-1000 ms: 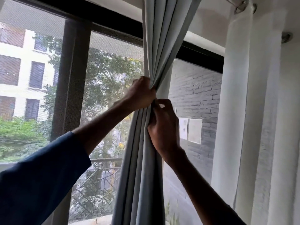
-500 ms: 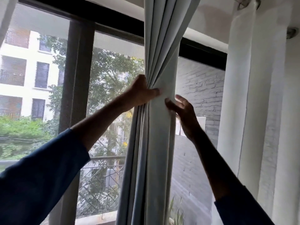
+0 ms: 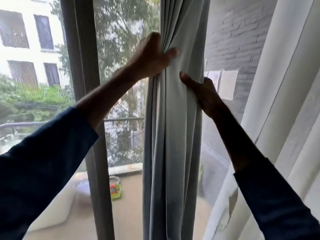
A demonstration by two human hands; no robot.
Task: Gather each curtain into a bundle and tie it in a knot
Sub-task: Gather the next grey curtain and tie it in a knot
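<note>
A light grey curtain (image 3: 173,135) hangs in a gathered column of folds in front of the window. My left hand (image 3: 152,56) grips its left edge high up, thumb across the front folds and fingers hidden behind the cloth. My right hand (image 3: 200,90) grips the curtain's right side a little lower, thumb on the front and fingers wrapped round the back. A second, white sheer curtain (image 3: 280,101) hangs at the far right, loose and untouched.
A dark window frame post (image 3: 86,101) stands left of the grey curtain. Behind the glass lie a balcony railing (image 3: 124,129), a small green container (image 3: 115,189) on the floor, and a grey brick wall (image 3: 233,40) with paper sheets.
The view has tilted down. My right hand has gone from open, touching the curtain's right edge, to gripping the bundle from the right. My left hand keeps its hold.
</note>
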